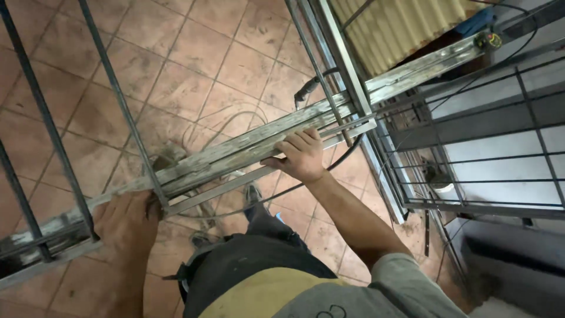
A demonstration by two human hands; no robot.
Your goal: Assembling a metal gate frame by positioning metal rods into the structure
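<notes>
Metal grille (235, 154) slants from 8 to 2 o'clock above tiled floor (194, 65); left hand (126, 227) and right hand (303, 154) both clamped on its rail. Carrying step, probably; next needs a level, steady grip.

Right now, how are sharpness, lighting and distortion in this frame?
Head view: the right hand and the metal frame rail it grips are sharp; the left hand is softer; straight bars bow from the wide lens; light is even, brighter on the pale wall.
</notes>
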